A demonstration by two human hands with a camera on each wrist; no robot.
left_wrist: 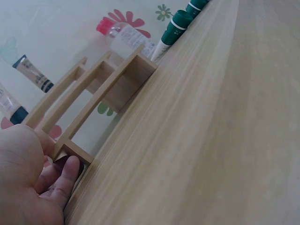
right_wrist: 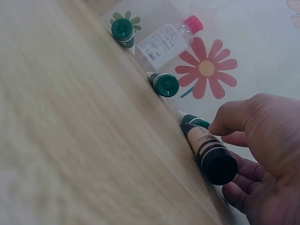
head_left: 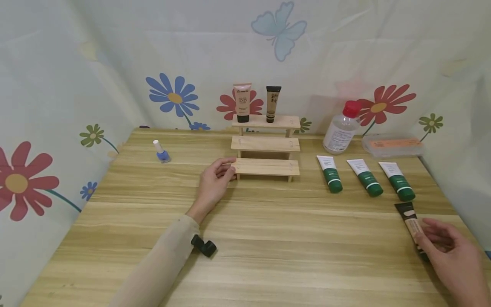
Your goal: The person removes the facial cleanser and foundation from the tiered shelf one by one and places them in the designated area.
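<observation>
Left grip (head_left: 215, 180) is pinching the wooden stand (head_left: 268, 167) at its bottom step — right grip (head_left: 454, 251) is holding a black-and-beige tube (head_left: 412, 222) (green-and-white tubes (head_left: 367, 179) lying beyond).

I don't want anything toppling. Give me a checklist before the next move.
1. Left hand gripping stand: ok, at the bottom step's end.
2. Right hand firm on tan tube: cannot tell.
3. Tan tube upright: not ok, it lies down.
4. BB tube and small tube upright on the top step: ok.
5. Bottle standing, cap on: ok.
6. Tan tube clear of nearest green tube: cannot tell.
</observation>
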